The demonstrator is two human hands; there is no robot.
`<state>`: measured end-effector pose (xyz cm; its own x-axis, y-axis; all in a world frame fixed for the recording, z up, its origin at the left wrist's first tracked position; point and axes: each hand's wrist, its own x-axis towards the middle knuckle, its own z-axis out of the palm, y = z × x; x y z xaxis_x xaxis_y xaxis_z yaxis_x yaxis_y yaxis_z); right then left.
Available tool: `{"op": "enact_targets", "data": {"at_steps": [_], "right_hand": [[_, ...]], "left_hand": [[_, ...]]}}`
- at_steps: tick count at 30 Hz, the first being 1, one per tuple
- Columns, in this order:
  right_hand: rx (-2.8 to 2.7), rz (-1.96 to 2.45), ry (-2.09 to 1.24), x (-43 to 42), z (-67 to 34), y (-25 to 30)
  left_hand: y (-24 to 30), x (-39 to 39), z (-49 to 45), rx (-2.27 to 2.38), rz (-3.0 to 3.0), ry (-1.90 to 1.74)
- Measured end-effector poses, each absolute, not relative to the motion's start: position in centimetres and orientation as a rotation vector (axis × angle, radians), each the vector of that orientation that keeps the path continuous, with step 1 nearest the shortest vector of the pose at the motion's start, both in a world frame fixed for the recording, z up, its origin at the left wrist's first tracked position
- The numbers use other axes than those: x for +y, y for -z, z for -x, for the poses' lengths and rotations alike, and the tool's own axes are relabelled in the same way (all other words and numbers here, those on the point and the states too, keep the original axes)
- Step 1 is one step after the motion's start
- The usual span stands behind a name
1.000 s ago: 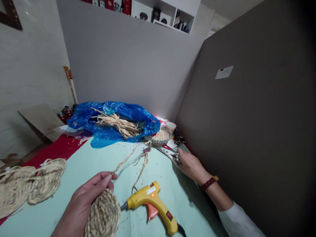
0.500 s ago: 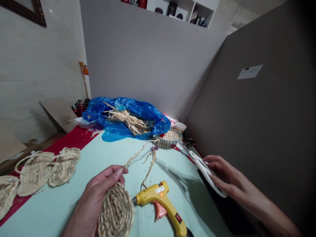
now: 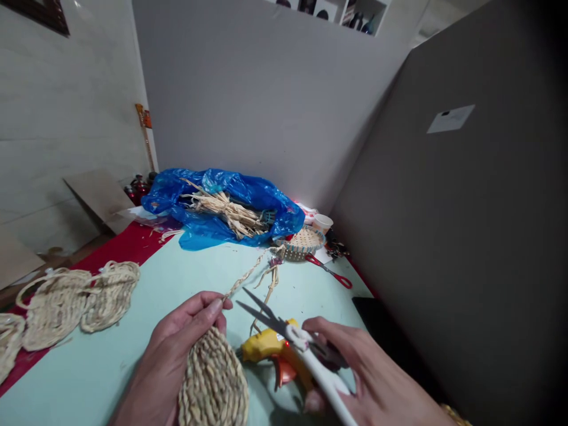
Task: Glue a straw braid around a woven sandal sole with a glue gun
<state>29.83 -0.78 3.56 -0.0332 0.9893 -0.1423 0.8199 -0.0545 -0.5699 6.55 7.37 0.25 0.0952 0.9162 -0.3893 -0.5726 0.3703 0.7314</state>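
My left hand (image 3: 177, 349) is closed on a woven straw sole (image 3: 215, 381). Its thumb and finger pinch a braided straw cord (image 3: 244, 277) that runs away toward the back of the table. In my right hand (image 3: 355, 361) are white-handled scissors (image 3: 284, 325), blades apart and tips close to the pinched cord. Below the scissors lies a yellow glue gun (image 3: 261, 346) with an orange trigger and a small red light, partly hidden by the scissors and my right hand.
At the back, a blue plastic bag (image 3: 199, 231) holds bundled straw (image 3: 226, 210). Beside it are a woven basket (image 3: 299, 251), red-handled scissors (image 3: 331, 272) and a cup (image 3: 322, 222). Finished-looking straw slippers (image 3: 57, 307) lie on the left. A grey partition (image 3: 421, 207) stands on the right.
My right hand has brought the white-handled scissors left and nearer, over the glue gun, and their blades have opened near the cord. My left hand has hardly moved.
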Motion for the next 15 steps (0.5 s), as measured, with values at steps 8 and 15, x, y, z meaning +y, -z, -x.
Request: {"op": "enact_targets", "data": {"at_steps": [8,15], "right_hand": [[-1.985,1.770,-0.818,2.0,-27.7,-4.0],[-1.971,1.922,-0.652,1.3,-31.6,-3.6]], "left_hand": [[-0.1,7.2,-6.8,0.956,-0.521,-1.058],[-0.6,7.3,-6.6,1.151,-0.397,-1.200]]}}
